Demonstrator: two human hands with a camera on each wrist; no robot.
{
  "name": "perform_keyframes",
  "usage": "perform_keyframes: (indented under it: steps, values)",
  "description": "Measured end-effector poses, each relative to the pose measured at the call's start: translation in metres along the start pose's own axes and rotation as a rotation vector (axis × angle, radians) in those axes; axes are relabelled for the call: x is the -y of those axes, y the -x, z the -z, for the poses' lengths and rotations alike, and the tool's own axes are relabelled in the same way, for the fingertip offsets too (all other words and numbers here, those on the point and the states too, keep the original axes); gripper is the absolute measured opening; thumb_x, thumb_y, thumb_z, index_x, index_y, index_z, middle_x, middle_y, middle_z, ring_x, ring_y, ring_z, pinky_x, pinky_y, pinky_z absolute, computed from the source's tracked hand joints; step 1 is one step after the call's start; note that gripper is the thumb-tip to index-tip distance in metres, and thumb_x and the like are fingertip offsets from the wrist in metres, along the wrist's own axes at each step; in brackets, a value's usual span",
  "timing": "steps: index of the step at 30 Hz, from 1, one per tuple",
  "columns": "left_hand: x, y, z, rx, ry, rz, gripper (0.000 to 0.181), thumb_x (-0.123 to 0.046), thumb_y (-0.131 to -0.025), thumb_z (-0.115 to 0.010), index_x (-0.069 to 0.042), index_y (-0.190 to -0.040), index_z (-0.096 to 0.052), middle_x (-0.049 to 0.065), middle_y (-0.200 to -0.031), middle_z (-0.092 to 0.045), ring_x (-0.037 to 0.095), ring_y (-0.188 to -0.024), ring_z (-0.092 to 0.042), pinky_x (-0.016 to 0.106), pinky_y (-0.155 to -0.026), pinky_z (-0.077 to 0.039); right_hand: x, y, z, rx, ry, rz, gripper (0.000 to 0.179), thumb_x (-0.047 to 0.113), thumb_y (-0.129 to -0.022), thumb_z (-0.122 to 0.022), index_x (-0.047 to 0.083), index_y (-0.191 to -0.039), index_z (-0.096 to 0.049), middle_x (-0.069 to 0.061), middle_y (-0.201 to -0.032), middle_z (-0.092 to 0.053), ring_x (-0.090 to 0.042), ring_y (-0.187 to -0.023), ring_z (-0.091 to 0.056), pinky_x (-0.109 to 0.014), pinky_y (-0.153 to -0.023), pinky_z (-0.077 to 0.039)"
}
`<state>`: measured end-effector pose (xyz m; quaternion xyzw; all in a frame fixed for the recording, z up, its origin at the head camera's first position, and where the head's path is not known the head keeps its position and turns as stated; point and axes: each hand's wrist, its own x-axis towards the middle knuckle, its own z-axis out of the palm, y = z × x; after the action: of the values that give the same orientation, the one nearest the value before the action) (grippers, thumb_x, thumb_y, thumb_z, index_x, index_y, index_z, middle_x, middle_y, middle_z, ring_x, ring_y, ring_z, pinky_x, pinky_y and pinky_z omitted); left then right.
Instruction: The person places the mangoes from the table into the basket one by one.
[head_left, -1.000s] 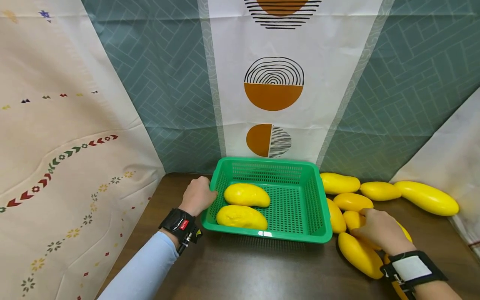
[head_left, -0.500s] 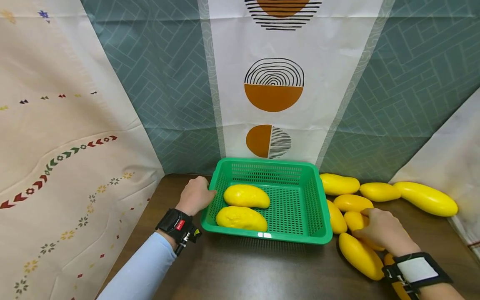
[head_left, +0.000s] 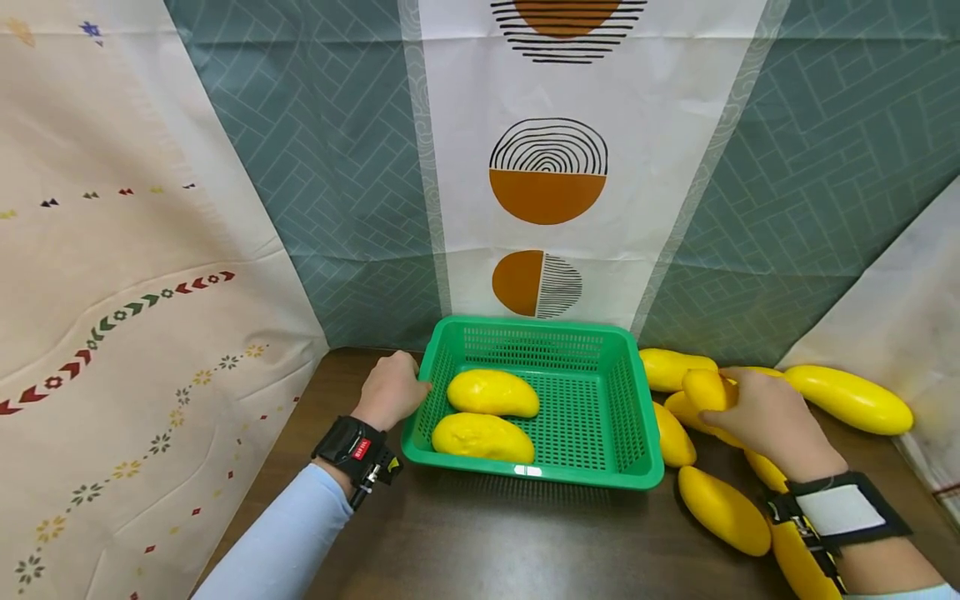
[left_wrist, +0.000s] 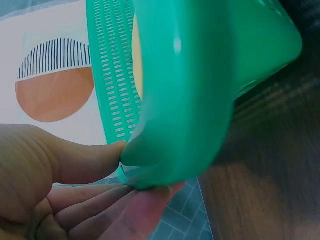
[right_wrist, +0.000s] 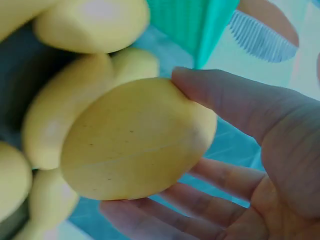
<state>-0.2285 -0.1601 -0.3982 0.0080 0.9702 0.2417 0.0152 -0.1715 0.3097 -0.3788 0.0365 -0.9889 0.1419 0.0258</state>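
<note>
My left hand [head_left: 392, 392] pinches the left rim of a green plastic basket [head_left: 573, 417], thumb above and fingers below in the left wrist view. Two yellow mangoes, a smooth one [head_left: 492, 392] and a dented one [head_left: 482, 437], lie in the basket's left half. At the basket's right, my right hand [head_left: 780, 421] holds another mango [right_wrist: 135, 142] between thumb and fingers, raised over the loose pile. Seen from the right wrist, this mango has small dark specks and a pale line.
Several loose mangoes lie right of the basket, among them one near the front [head_left: 724, 510], one against the basket [head_left: 673, 435] and a long one [head_left: 847, 398] at the far right. Patterned cloth [head_left: 360, 208] hangs behind the dark wooden table [head_left: 540, 542].
My right hand has lifted a mango from the pile, moving it up and slightly away from me. The left hand and the basket have stayed in place.
</note>
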Motion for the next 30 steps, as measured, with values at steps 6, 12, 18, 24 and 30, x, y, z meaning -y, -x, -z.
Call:
perform_keyframes:
  steps: [6, 12, 18, 24, 30]
  values:
    - [-0.001, 0.003, 0.003, -0.006, -0.012, -0.005, 0.033, -0.022, -0.083, -0.067, -0.008, -0.056, -0.053, -0.001, -0.052, -0.032, 0.018, -0.043, -0.045, 0.023, -0.04, -0.032, 0.04, -0.011, 0.008, -0.105, -0.051, 0.098, 0.071, 0.039, -0.075, -0.074, -0.003, -0.127, -0.048, -0.023, -0.103, -0.058, -0.029, -0.078, -0.054, -0.045, -0.065, -0.046]
    - [-0.003, 0.005, 0.002, -0.017, -0.011, -0.007, 0.033, -0.021, -0.083, -0.067, -0.008, -0.056, -0.052, -0.001, -0.052, -0.031, 0.018, -0.043, -0.045, 0.024, -0.04, -0.032, 0.081, -0.022, 0.004, -0.106, -0.067, 0.211, 0.069, 0.035, -0.077, -0.074, 0.002, -0.131, -0.048, -0.018, -0.113, -0.057, -0.027, -0.086, -0.056, -0.043, -0.07, -0.047]
    - [-0.004, 0.004, -0.001, -0.014, -0.018, 0.0, 0.031, -0.022, -0.083, -0.068, -0.008, -0.058, -0.055, 0.0, -0.052, -0.035, 0.018, -0.045, -0.047, 0.025, -0.041, -0.037, 0.107, -0.026, -0.016, -0.05, -0.058, 0.331, 0.07, 0.034, -0.076, -0.075, 0.006, -0.133, -0.047, -0.01, -0.112, -0.059, -0.019, -0.087, -0.056, -0.035, -0.072, -0.048]
    - [-0.004, 0.002, -0.002, -0.015, -0.015, 0.009, 0.032, -0.023, -0.083, -0.068, -0.008, -0.058, -0.056, 0.0, -0.051, -0.035, 0.018, -0.044, -0.048, 0.025, -0.041, -0.038, 0.125, -0.023, -0.032, -0.003, -0.026, 0.433, 0.069, 0.034, -0.073, -0.077, 0.008, -0.131, -0.051, -0.004, -0.114, -0.059, -0.016, -0.094, -0.055, -0.032, -0.078, -0.047]
    - [-0.004, 0.002, -0.002, -0.013, -0.024, 0.008, 0.031, -0.022, -0.083, -0.068, -0.008, -0.058, -0.056, 0.0, -0.051, -0.037, 0.017, -0.044, -0.048, 0.025, -0.041, -0.038, 0.129, -0.022, -0.048, 0.033, 0.03, 0.489, 0.062, 0.03, -0.072, -0.078, 0.007, -0.125, -0.055, -0.001, -0.102, -0.061, -0.013, -0.085, -0.054, -0.03, -0.073, -0.047]
